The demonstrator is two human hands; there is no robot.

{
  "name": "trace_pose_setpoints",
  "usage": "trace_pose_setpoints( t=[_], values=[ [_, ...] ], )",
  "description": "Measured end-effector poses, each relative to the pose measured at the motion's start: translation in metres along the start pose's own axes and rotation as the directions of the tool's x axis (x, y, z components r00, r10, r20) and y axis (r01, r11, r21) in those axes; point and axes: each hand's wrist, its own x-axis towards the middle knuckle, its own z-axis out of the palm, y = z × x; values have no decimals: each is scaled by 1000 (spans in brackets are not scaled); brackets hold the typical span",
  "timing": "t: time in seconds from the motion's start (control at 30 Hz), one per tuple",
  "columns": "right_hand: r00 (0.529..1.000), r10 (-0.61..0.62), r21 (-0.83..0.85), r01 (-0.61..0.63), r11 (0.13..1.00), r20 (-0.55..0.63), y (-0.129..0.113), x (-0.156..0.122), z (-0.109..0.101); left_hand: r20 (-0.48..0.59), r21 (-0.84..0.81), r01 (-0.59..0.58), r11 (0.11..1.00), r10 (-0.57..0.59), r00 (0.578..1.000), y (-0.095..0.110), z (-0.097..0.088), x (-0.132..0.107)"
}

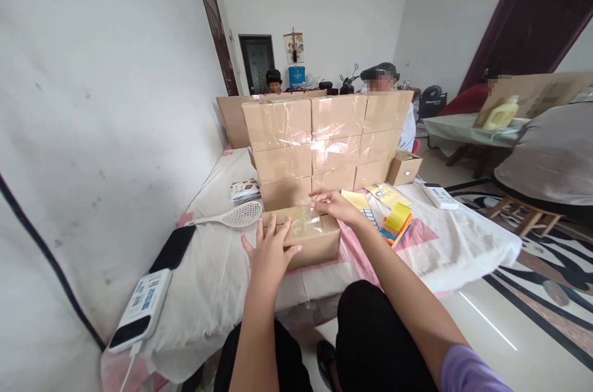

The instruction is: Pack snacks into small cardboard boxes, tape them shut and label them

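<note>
A small cardboard box [309,237] sealed with clear tape lies on the cloth-covered table [217,275] just in front of me. My left hand [269,253] rests on its near left corner with fingers spread. My right hand [334,204] lies over its far right top edge, fingers stretched toward the left. Behind the box rises a stack of several taped cardboard boxes [324,145].
A white mesh swatter [234,216], a black phone [173,248] and a white device [141,308] lie at the left. Yellow labels and a yellow tape roll [397,219] sit at the right, with a small box [404,168]. Other people sit behind the stack and at the right.
</note>
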Motion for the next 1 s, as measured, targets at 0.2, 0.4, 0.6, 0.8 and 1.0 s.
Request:
trace_pose_setpoints(
  t=[0.2,0.4,0.6,0.8,1.0],
  values=[
    [1000,-23,-120,21,993,-17,38,10,0,22,13,27,1000,-27,999,1,-1,-1],
    [996,-92,-134,93,987,15,48,11,1,-29,49,-176,983,177,984,27,10,-13],
    [971,-67,-331,-14,944,-232,51,20,4,11,-31,-317,948,317,948,47,18,-18],
    [766,-40,-458,-341,821,-642,66,15,-12,-90,0,-253,967,252,963,62,13,-24],
    [764,-4,-486,-406,774,-645,96,1,-72,-167,72,-257,964,265,949,72,17,-29]
  ],
)
